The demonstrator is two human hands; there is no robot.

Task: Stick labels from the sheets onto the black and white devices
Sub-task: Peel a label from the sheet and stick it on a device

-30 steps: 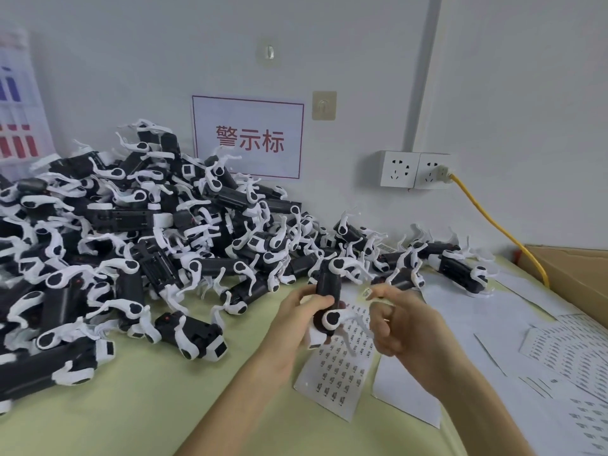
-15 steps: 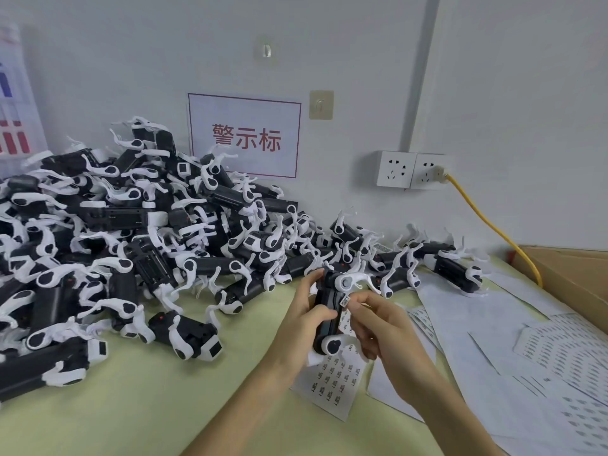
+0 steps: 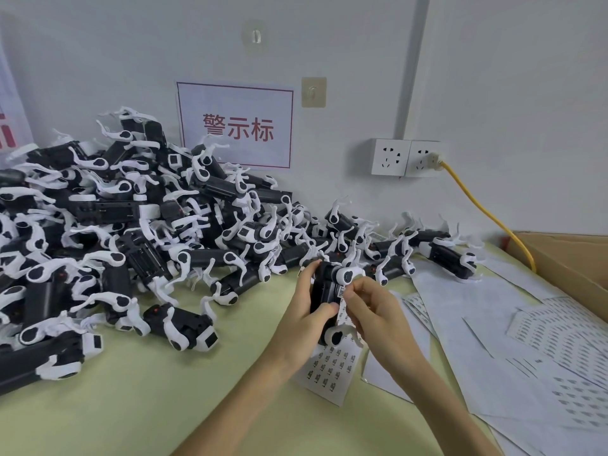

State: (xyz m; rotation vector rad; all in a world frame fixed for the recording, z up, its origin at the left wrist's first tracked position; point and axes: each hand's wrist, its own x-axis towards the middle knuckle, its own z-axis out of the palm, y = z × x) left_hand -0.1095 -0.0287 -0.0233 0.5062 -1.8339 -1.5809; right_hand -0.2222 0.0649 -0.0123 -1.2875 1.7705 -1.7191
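Black hard plastic with white clips: in the head view the device (image 3: 324,291) looks light and rigid, held upright just above the label sheet (image 3: 329,370). The left hand (image 3: 302,320) wraps its body, the firmest hold. The right hand (image 3: 375,311) pinches a thin, floppy label (image 3: 342,296) against its side with narrowed fingers (image 3: 353,286).

The device (image 3: 324,291) between the hands looks like matt black plastic with smooth, slightly glossy white plastic parts — the label sheet (image 3: 329,370) beneath is thin white paper, the tabletop (image 3: 138,406) matt.
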